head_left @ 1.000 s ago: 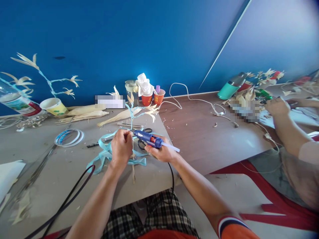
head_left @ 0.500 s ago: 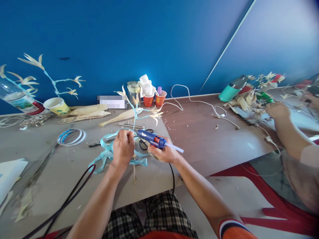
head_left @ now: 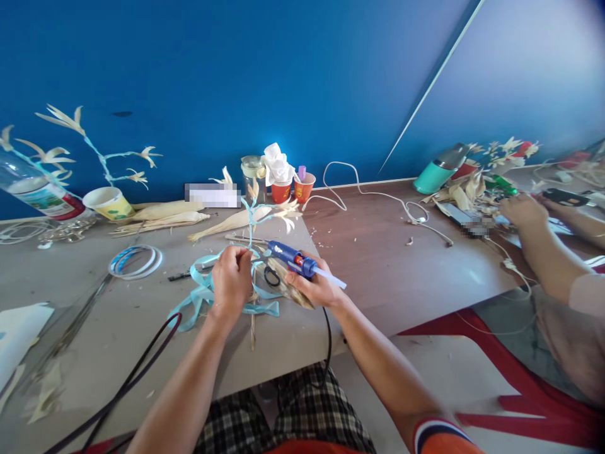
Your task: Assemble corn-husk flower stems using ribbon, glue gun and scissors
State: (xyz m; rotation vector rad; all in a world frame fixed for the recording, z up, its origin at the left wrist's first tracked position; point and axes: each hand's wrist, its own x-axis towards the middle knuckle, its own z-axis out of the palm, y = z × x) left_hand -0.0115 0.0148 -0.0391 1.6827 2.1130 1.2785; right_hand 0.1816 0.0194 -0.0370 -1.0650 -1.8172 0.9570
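My left hand (head_left: 232,277) pinches the stem of a corn-husk flower branch (head_left: 252,217), which stands upright with pale flowers on light-blue wrapped twigs. A blue glue gun (head_left: 292,257) is gripped in my right hand (head_left: 320,281); a clear glue stick (head_left: 333,278) pokes from its rear. The nozzle lies just right of the stem; whether they touch I cannot tell. Beneath my hands lie light-blue ribbon (head_left: 202,291), black-handled scissors (head_left: 271,275) and a dry husk piece (head_left: 295,291), partly hidden by my right hand.
Left are a tape roll (head_left: 135,261), a yellow paper cup (head_left: 108,203) holding another branch, and a plastic bottle (head_left: 45,195). Red cups (head_left: 282,192) stand by the blue wall. A black cord (head_left: 127,383) crosses the front left. To the right, a co-worker's hands (head_left: 524,211) work near a green flask (head_left: 439,170).
The flower branch and my left hand have shifted slightly left and tipped a little. The glue gun's nozzle has moved right, away from the stem. A co-worker's hand at the right has moved.
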